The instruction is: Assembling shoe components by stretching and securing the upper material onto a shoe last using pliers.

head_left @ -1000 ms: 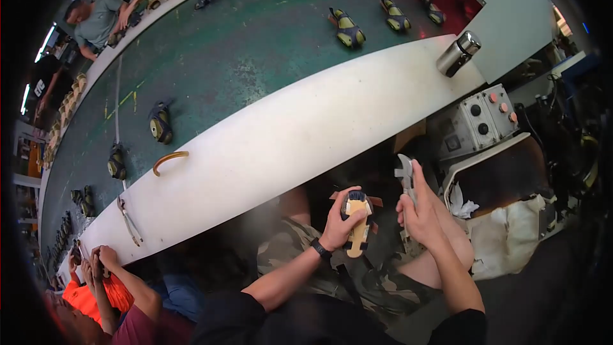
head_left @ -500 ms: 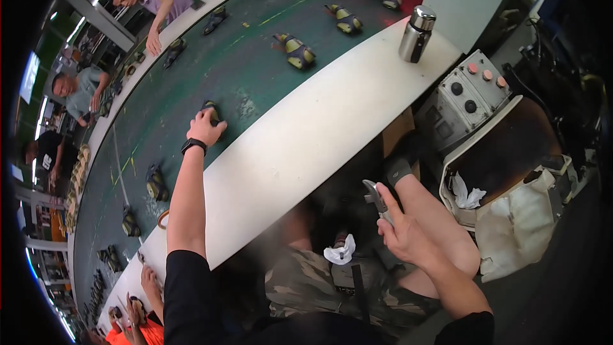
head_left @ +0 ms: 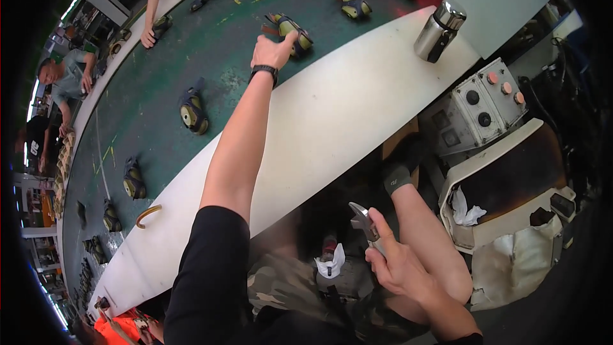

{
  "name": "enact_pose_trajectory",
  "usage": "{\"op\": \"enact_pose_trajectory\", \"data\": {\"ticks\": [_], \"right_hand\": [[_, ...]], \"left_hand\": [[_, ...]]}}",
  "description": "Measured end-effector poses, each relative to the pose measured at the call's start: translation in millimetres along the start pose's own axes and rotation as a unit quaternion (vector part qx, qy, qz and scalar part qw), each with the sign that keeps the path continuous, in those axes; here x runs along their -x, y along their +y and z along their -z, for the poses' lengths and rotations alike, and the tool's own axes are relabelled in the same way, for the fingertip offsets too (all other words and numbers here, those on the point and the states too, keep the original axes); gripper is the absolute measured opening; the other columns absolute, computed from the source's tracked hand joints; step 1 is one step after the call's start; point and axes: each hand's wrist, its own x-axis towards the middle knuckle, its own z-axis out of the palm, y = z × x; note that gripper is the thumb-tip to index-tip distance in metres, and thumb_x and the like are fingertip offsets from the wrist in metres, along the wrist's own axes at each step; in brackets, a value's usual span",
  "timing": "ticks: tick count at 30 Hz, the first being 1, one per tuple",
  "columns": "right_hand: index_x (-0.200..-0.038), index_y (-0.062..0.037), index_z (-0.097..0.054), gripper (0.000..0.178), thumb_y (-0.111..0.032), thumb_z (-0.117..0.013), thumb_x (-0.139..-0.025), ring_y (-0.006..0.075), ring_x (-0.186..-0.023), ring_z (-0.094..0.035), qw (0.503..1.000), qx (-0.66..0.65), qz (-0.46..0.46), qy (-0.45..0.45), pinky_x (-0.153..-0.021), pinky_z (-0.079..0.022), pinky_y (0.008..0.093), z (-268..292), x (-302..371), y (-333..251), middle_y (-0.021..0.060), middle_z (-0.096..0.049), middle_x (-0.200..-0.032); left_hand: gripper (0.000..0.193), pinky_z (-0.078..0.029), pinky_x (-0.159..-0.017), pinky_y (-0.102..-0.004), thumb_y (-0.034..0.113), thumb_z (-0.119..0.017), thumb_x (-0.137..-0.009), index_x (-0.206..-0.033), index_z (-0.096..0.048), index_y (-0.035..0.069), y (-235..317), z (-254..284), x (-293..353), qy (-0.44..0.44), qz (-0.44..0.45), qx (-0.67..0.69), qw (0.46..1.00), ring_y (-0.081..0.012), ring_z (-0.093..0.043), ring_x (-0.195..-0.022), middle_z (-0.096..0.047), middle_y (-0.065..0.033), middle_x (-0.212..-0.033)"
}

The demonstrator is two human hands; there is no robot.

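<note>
Out over the green conveyor belt [head_left: 239, 57], my left hand [head_left: 273, 53] has its fingers closed on the near side of a dark-blue and yellow-green sandal [head_left: 295, 33]. Part of that sandal is behind the fingers. A black band circles my left wrist. Low over my lap, my right hand [head_left: 402, 265] is wrapped round metal pincers [head_left: 365, 222], their head pointing up and away from me. Another sandal [head_left: 193, 114] lies on the belt to the left of my left forearm.
A white curved table [head_left: 345, 96] borders the belt, with a steel flask [head_left: 440, 30] at its far right and a brown curved piece [head_left: 148, 216] at left. A control box [head_left: 476, 105] and a worn chair [head_left: 504, 179] stand right. Co-workers sit across the belt.
My left hand has left one sandal on the belt and moved right and away to another. The pincers remain in my right hand. The whole view has shifted a little.
</note>
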Motion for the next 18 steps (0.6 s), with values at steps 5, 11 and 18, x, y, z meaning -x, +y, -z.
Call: {"op": "enact_pose_trajectory", "data": {"ticks": [5, 11, 18], "right_hand": [[-0.162, -0.0107, -0.009, 0.075, 0.000, -0.047, -0.098, 0.0145, -0.064, -0.055, 0.973, -0.201, -0.031, 0.109, -0.063, -0.049, 0.0288, 16.7, -13.7, -5.6, 0.0065, -0.061, -0.082], [-0.161, -0.0136, -0.004, 0.071, -0.013, -0.047, -0.104, 0.0116, -0.060, -0.058, 0.918, -0.315, -0.001, 0.239, -0.053, -0.050, 0.0259, 52.0, -27.0, 16.9, 0.0073, -0.061, -0.080], [-0.140, -0.0073, -0.043, 0.040, -0.020, -0.055, -0.104, 0.0133, -0.061, -0.060, 0.910, -0.317, -0.052, 0.264, -0.051, -0.052, 0.0286, 64.3, -19.9, 13.5, 0.0055, -0.059, -0.079]], "left_hand": [[0.117, -0.043, -0.109, -0.0404, 0.072, -0.079, -0.056, -0.138, -0.046, -0.003, -15.4, -41.6, -67.7, 0.030, 0.016, -0.054, 0.998, -0.0337, -0.057, -0.128, -0.060, -0.0228, -0.136], [0.016, -0.042, -0.053, -0.0342, 0.018, -0.076, -0.064, -0.065, -0.062, 0.011, -23.3, -43.0, -46.0, -0.085, 0.034, 0.250, 0.964, -0.0180, -0.056, -0.064, -0.058, -0.0015, -0.071], [0.062, -0.031, -0.122, -0.0494, 0.009, -0.049, -0.100, -0.153, -0.023, -0.006, -71.4, 90.1, 57.1, -0.447, -0.072, 0.507, 0.733, -0.0399, -0.031, -0.148, -0.031, -0.0295, -0.157]]}}
